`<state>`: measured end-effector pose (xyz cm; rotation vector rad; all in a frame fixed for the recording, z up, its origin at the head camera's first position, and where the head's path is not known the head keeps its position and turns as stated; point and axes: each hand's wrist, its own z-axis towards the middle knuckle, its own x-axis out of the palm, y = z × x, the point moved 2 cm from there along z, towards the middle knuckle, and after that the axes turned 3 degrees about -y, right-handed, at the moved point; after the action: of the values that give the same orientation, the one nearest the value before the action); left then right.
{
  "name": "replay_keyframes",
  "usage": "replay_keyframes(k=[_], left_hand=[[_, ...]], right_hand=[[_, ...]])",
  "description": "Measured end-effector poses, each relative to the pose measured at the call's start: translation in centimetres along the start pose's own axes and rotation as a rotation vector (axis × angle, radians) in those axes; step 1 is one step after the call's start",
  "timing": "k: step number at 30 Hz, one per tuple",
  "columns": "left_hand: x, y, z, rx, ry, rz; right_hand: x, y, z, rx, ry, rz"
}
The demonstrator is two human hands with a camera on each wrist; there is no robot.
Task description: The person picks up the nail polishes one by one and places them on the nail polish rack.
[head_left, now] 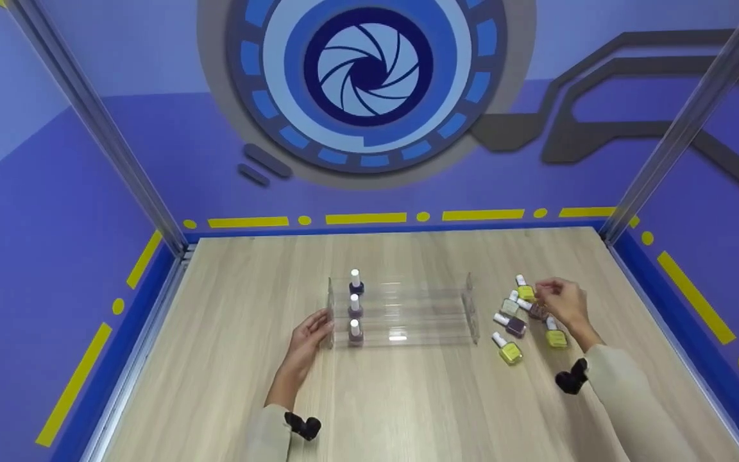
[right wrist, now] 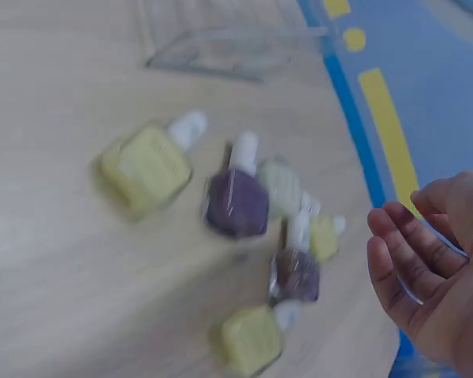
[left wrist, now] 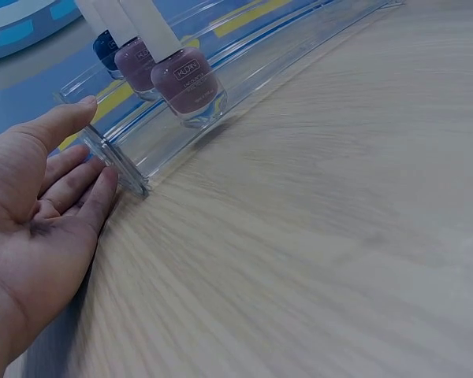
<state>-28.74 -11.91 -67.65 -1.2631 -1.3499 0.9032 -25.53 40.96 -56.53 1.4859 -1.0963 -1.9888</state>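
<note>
A clear acrylic tiered rack [head_left: 401, 314] stands mid-table. Its left end panel [left wrist: 114, 157] lies between the thumb and fingers of my left hand [head_left: 308, 337], which grips it lightly. At the rack's left side, one behind another, are a pinkish-mauve nail polish bottle [left wrist: 191, 85], a mauve bottle [head_left: 355, 310] and a dark blue bottle [head_left: 356, 288], all upright with white caps. My right hand [head_left: 563, 303] hovers beside several nail polish bottles lying on the table, closest to a yellow bottle [head_left: 525, 292] and a brown bottle [head_left: 537, 312]; its fingers are loosely bent and hold nothing.
Also lying right of the rack are a pale green bottle [head_left: 509, 307], a dark purple bottle [head_left: 516, 326] and two more yellow bottles, one nearer [head_left: 510, 352] and one to the right [head_left: 556, 337]. Blue printed walls [head_left: 369, 199] enclose the wooden table [head_left: 408, 410].
</note>
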Motion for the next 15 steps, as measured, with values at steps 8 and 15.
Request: replay_keyframes(k=[8,15], left_hand=[[0.2,-0.1,-0.2,0.012,0.01,-0.009],[0.2,-0.2,-0.3,-0.015,-0.006,0.017]], right_hand=[[-1.5,-3.7,-1.2,0.162,0.06,-0.178],[-1.5,-5.0,-2.0,0.28,0.132,-0.268]])
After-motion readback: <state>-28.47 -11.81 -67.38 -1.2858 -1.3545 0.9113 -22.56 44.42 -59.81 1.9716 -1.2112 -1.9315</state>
